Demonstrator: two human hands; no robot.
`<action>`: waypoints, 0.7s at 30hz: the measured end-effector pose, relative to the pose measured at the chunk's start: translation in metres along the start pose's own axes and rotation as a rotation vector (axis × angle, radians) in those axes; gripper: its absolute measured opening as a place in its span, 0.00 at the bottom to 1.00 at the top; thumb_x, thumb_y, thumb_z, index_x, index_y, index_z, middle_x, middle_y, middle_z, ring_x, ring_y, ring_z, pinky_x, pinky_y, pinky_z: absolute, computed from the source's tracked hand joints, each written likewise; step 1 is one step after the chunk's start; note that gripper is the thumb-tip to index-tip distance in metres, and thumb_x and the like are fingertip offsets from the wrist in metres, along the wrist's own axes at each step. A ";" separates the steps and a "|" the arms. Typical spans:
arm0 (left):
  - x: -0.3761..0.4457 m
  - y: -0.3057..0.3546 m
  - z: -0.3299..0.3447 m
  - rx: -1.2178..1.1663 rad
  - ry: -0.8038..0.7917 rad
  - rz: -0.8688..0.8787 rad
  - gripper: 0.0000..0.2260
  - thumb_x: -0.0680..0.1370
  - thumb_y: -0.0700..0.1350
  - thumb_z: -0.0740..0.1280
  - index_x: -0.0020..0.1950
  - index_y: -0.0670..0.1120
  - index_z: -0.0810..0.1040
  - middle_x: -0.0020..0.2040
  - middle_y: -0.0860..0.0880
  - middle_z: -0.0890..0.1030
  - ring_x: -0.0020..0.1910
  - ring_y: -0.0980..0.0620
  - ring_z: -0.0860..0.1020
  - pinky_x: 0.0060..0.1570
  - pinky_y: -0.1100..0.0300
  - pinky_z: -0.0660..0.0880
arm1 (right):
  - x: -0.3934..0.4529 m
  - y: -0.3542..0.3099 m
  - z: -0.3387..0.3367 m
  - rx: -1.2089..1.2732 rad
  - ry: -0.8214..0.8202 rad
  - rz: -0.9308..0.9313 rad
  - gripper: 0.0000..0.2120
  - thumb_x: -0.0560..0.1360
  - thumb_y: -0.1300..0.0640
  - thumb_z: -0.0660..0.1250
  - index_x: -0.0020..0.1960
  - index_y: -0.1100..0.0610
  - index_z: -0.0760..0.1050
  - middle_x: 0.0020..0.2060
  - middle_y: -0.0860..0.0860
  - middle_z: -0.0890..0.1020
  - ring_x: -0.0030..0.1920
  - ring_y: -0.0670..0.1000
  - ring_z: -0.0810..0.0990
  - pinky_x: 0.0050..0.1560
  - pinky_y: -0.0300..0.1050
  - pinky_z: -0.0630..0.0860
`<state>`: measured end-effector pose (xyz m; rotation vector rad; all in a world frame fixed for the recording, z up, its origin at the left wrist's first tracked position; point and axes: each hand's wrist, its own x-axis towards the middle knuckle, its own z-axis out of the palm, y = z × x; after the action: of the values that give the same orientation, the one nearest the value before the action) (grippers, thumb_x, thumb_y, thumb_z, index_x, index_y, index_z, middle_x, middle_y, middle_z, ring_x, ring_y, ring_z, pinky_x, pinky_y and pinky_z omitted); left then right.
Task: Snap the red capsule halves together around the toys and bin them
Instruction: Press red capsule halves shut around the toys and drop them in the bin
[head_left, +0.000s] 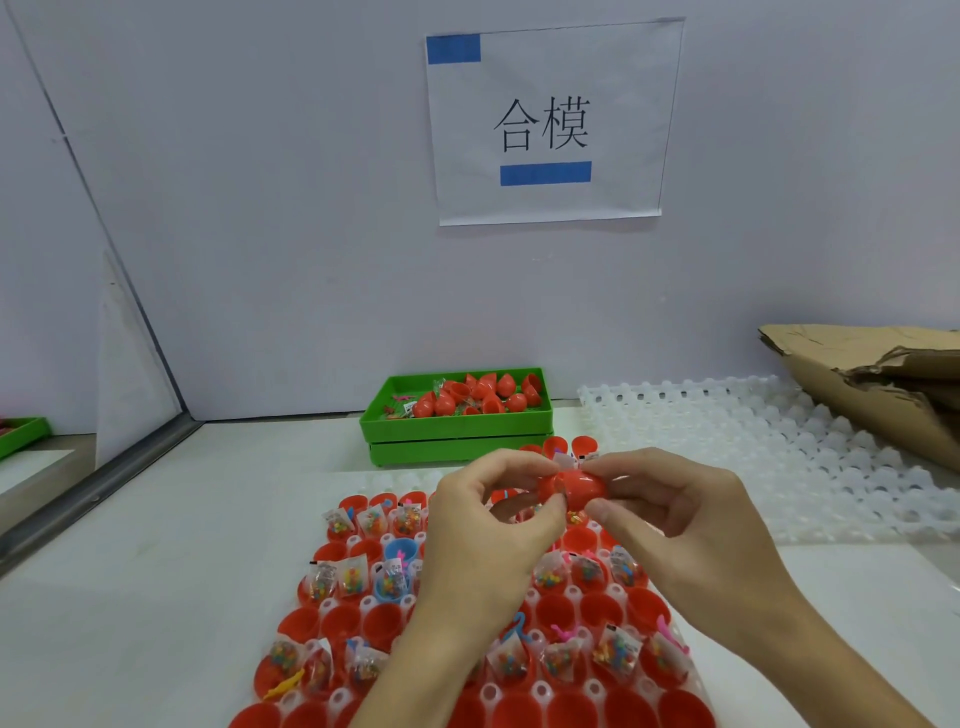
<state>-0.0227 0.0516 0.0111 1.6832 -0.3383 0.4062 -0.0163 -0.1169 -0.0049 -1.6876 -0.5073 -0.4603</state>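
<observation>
A pale partition wall (260, 208) backs a white desk (156, 571). On the wall hangs a white sheet (556, 124) printed with "合模" in black, with 2 blue bars, one at its upper left corner and one below the characters. At the far right of the desk lies torn brown cardboard (872, 384), its edge resting on an empty translucent white holder tray (753, 457). Nearer the camera, a second holder tray (519, 613) is filled with open red capsule halves (566, 608), many carrying small clear toy packets (353, 577) of coloured bits; 1 blue half (400, 552) sits among the red. Both forearms cross over this tray and hide its middle. Behind it, against the wall, sit 2 stacked green bins (457, 431), the upper one holding closed red capsules and a few loose halves and toys. The edge of another green bin (21, 436) shows at the far left.

Above the tray's far end, the left hand (488, 519) and right hand (670, 509) meet, each pinching one end of a red capsule (571, 486) between thumb and curled fingertips, its 2 halves pressed together.
</observation>
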 end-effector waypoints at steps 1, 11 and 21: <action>0.000 0.000 0.000 0.001 0.006 0.000 0.10 0.73 0.34 0.74 0.46 0.48 0.85 0.43 0.53 0.86 0.45 0.57 0.84 0.46 0.67 0.79 | 0.000 0.001 0.001 -0.003 0.011 0.000 0.14 0.70 0.69 0.75 0.52 0.54 0.84 0.44 0.49 0.87 0.46 0.50 0.87 0.51 0.42 0.82; -0.001 0.004 -0.001 -0.108 -0.036 -0.060 0.07 0.75 0.40 0.73 0.46 0.52 0.86 0.45 0.55 0.86 0.47 0.59 0.84 0.46 0.71 0.77 | 0.000 -0.002 0.004 0.027 0.044 -0.003 0.13 0.66 0.55 0.74 0.51 0.51 0.84 0.43 0.47 0.87 0.46 0.49 0.87 0.49 0.39 0.82; 0.000 0.002 0.000 -0.206 -0.010 -0.120 0.08 0.75 0.39 0.73 0.46 0.52 0.86 0.45 0.51 0.87 0.48 0.56 0.85 0.47 0.69 0.78 | 0.000 -0.003 0.006 0.073 0.089 0.010 0.13 0.65 0.55 0.75 0.50 0.51 0.84 0.43 0.47 0.87 0.45 0.48 0.87 0.48 0.38 0.82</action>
<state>-0.0239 0.0510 0.0130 1.4956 -0.2756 0.2642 -0.0180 -0.1105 -0.0040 -1.5916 -0.4452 -0.5013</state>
